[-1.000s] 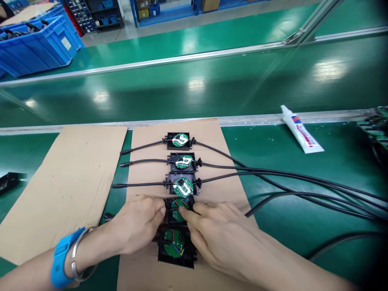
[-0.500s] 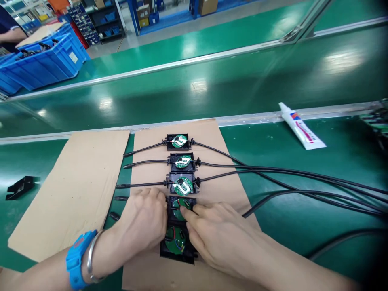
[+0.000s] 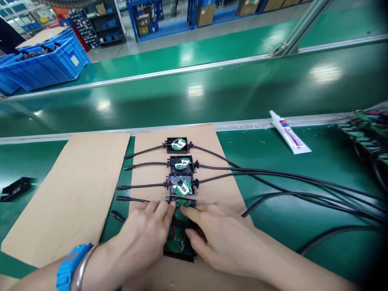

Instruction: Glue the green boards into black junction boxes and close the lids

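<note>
Several black plastic cases lie in a column on a cardboard sheet (image 3: 224,178), each with a round green circuit board. My left hand (image 3: 148,230) is closed at the left side of the fourth case (image 3: 182,199), fingertips at its board. My right hand (image 3: 218,232) grips the same case from the right, with the index fingertip on the circuit board (image 3: 181,214) and the thumb lower down. Nearest me, the last case (image 3: 178,256) shows thin coloured wires on its board. The three farther boards, such as the third circuit board (image 3: 182,187), carry white paste. My left thumb is hidden.
Black cables (image 3: 273,171) run off to the right. A white tube (image 3: 289,133) lies at the back right, near a pile of circuit boards (image 3: 363,137). On the left are another cardboard sheet (image 3: 69,190) and a black plastic part (image 3: 16,188). A blue crate (image 3: 45,64) stands beyond.
My left fingers have moved right and onto the board of the fourth case. My right index finger stays on that board. The view has shifted slightly.
</note>
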`<state>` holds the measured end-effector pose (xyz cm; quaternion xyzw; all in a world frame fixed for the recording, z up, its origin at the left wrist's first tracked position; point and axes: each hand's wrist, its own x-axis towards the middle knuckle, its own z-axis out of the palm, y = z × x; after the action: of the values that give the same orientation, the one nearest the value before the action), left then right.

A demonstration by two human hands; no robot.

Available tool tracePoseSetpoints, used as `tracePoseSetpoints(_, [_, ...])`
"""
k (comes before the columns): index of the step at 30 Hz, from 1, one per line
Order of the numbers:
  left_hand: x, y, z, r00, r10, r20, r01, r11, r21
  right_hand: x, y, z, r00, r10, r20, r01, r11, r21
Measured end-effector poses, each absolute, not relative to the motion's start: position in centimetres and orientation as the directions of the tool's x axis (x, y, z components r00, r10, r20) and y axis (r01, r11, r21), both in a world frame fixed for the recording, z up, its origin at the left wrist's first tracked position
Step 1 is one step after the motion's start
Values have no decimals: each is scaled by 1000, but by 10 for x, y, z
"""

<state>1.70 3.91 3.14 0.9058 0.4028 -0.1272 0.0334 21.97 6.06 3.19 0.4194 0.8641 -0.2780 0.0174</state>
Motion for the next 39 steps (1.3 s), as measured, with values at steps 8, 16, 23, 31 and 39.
tracePoseSetpoints(8, [11,63,28,849,528,-35,504,-787,355,236,57,40,-588,752,-296,764,398,-508])
tracePoseSetpoints(16, [9,54,14,796,600,-76,568,-698,437,235,49,21,-632,774,-38,684,535,-496])
tracePoseSetpoints(23, [10,53,11,790,612,-45,564,-695,446,241,44,-12,-563,792,237,706,610,-359])
tracePoseSetpoints(31, [21,45,12,797,601,-53,590,-758,278,226,40,-4,-651,728,215,733,676,-67])
tracePoseSetpoints(39, [22,44,9,777,625,-74,619,-738,268,238,57,10,-630,776,30,724,601,-338])
